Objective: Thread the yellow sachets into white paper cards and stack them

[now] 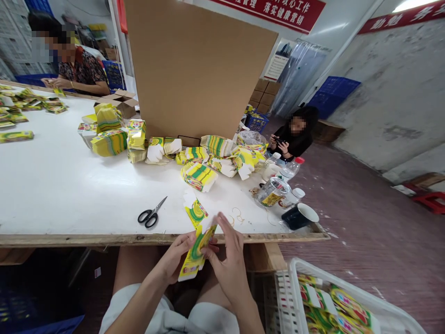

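My left hand pinches one yellow-green carton at the table's near edge; my right hand is spread, its thumb against it. Low on my right stands one white basket of cartons. Beyond lie one pair of scissors, one loose carton, one dark mug, three capped bottles. Carton stacks and one upright cardboard sheet block my view. Two people are farther off.
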The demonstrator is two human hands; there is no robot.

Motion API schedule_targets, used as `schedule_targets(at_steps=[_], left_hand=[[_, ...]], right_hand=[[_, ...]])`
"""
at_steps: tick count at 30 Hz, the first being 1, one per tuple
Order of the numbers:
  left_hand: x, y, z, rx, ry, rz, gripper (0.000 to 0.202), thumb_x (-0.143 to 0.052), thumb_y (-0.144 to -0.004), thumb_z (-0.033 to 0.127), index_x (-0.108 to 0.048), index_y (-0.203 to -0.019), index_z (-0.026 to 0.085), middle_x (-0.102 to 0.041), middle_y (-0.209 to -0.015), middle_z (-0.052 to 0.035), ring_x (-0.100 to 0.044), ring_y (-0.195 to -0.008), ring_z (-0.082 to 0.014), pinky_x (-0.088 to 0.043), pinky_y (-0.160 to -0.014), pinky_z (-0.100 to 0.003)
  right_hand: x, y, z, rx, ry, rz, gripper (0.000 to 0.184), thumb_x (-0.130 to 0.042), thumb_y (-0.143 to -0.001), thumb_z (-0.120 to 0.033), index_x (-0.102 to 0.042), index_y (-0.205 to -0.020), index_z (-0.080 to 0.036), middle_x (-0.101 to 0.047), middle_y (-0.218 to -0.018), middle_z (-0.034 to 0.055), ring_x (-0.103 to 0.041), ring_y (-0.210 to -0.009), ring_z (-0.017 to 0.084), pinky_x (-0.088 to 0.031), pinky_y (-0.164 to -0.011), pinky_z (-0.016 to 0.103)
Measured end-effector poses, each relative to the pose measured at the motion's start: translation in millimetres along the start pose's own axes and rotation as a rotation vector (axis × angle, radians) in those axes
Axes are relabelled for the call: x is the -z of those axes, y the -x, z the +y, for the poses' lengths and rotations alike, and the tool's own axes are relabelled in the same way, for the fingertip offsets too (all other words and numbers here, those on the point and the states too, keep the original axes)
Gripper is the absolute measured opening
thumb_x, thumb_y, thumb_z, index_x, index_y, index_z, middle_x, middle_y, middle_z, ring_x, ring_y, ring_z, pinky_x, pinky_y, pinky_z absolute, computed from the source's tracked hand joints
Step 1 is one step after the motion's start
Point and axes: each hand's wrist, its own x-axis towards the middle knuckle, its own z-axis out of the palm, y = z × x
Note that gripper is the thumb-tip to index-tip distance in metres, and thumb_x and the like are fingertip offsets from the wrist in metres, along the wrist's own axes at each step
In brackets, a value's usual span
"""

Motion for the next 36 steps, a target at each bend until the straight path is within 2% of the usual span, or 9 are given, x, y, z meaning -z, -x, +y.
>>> schedule_targets(at_steps=[2, 5, 8, 13, 18, 25, 32, 34, 36], left_hand=[[0.6, 2.0, 1.3, 0.024, 0.000, -0.008, 0.042, -0.077, -0.073, 0.047, -0.076, -0.096, 0.013, -0.078, -0.092, -0.0140, -0.073, -0.087, -0.0289, -0.055, -0.082, -0.037], [1.4, 3.5, 2.2, 0.044, -0.021, 0.001, 0.041, -0.078, -0.073, 0.047, -0.077, -0.094, 0.012, -0.078, -0.087, -0.0134, -0.073, -0.081, -0.0263, -0.055, -0.077, -0.034], [0.9, 4.1, 2.8, 0.081, -0.069, 0.008, 0.042, -0.080, -0.069, 0.046, -0.077, -0.092, 0.011, -0.077, -0.082, -0.0120, -0.070, -0.072, -0.0215, -0.053, -0.071, -0.030], [-1.2, 5.1, 3.5, 0.128, -0.139, 0.036, 0.046, -0.083, -0.064, 0.049, -0.077, -0.088, 0.010, -0.074, -0.071, -0.0082, -0.066, -0.062, -0.0162, -0.051, -0.063, -0.025], [-3.8, 5.5, 4.0, 0.129, -0.155, 0.062, 0.046, -0.082, -0.065, 0.051, -0.078, -0.087, 0.011, -0.073, -0.069, -0.0061, -0.064, -0.060, -0.0147, -0.050, -0.062, -0.024], [0.6, 5.8, 4.2, 0.104, -0.169, -0.031, 0.043, -0.081, -0.068, 0.047, -0.078, -0.094, 0.013, -0.075, -0.077, -0.0077, -0.065, -0.064, -0.0159, -0.052, -0.069, -0.028], [2.7, 7.1, 5.8, 0.077, -0.196, -0.055, 0.040, -0.077, -0.075, 0.042, -0.077, -0.103, 0.014, -0.076, -0.085, -0.0086, -0.067, -0.071, -0.0171, -0.053, -0.074, -0.028], [1.4, 6.2, 7.9, 0.054, -0.212, -0.042, 0.040, -0.079, -0.074, 0.040, -0.076, -0.104, 0.014, -0.077, -0.089, -0.0094, -0.069, -0.077, -0.0184, -0.052, -0.078, -0.027], [0.2, 4.8, 9.2, 0.011, -0.228, -0.013, 0.039, -0.078, -0.075, 0.040, -0.076, -0.105, 0.015, -0.077, -0.090, -0.0097, -0.069, -0.080, -0.0190, -0.051, -0.077, -0.025]], right_hand=[[4.7, -3.5, 0.1, 0.026, 0.027, -0.094, 0.056, -0.070, -0.081, -0.018, -0.052, -0.132, -0.030, -0.054, -0.137, 0.0063, -0.045, -0.126, 0.029, -0.037, -0.104, 0.047], [8.6, -5.7, -2.3, -0.049, 0.015, -0.085, 0.044, -0.070, -0.073, -0.007, -0.058, -0.111, -0.026, -0.058, -0.116, 0.0056, -0.050, -0.114, 0.028, -0.040, -0.098, 0.044], [11.9, -7.6, -6.4, -0.127, -0.008, -0.135, 0.036, -0.070, -0.068, -0.003, -0.053, -0.092, -0.023, -0.055, -0.100, 0.0028, -0.052, -0.099, 0.025, -0.044, -0.086, 0.038], [21.3, -15.2, -10.3, -0.142, -0.014, -0.305, 0.030, -0.066, -0.068, -0.001, -0.050, -0.081, -0.023, -0.055, -0.092, 0.0001, -0.051, -0.091, 0.022, -0.042, -0.081, 0.034], [24.0, -15.8, -6.8, -0.156, -0.068, -0.321, 0.029, -0.066, -0.070, -0.003, -0.052, -0.085, -0.023, -0.056, -0.093, 0.0003, -0.051, -0.093, 0.022, -0.041, -0.082, 0.032], [21.8, -11.9, -7.6, -0.152, -0.087, -0.286, 0.029, -0.069, -0.069, -0.004, -0.047, -0.075, -0.023, -0.054, -0.085, -0.0011, -0.051, -0.084, 0.020, -0.041, -0.075, 0.030], [22.8, -9.5, -9.0, -0.113, -0.077, -0.307, 0.022, -0.066, -0.073, -0.004, -0.065, -0.083, -0.024, -0.058, -0.098, 0.0025, -0.053, -0.100, 0.023, -0.043, -0.090, 0.036], [19.8, -5.4, -3.9, -0.109, -0.071, -0.272, 0.023, -0.068, -0.075, -0.009, -0.068, -0.091, -0.026, -0.057, -0.106, 0.0038, -0.052, -0.108, 0.025, -0.042, -0.095, 0.037], [14.1, 0.4, 2.5, -0.130, -0.095, -0.164, 0.039, -0.071, -0.077, -0.019, -0.065, -0.114, -0.028, -0.054, -0.122, 0.0060, -0.049, -0.115, 0.026, -0.041, -0.100, 0.040]])
